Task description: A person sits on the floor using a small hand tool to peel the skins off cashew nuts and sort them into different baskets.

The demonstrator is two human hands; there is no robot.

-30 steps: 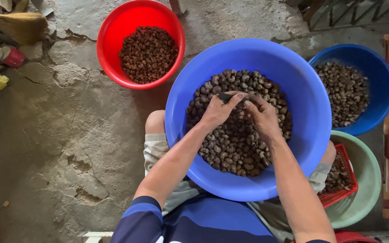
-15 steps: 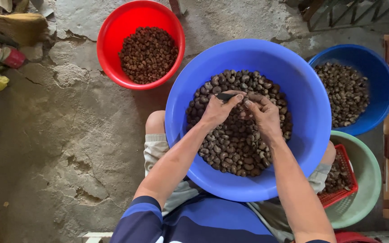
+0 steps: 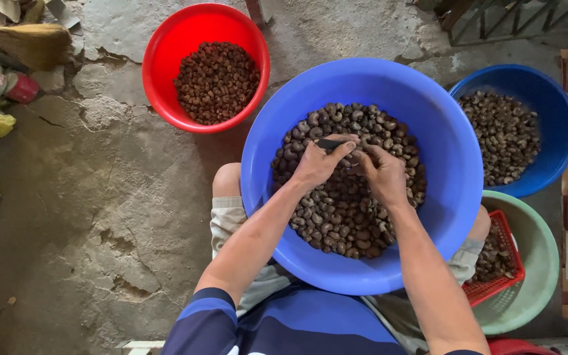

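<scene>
Over the big blue basin [image 3: 455,197] of dark nuts [image 3: 336,217] on the lap: left hand [image 3: 317,164] gripping a small dark tool [image 3: 329,142], right hand [image 3: 384,174] with fingers pinched on one nut.

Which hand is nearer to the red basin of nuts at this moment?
Left. The left hand is over the big blue basin, on the side towards the red basin at upper left. The right hand is beside it, farther away.
</scene>
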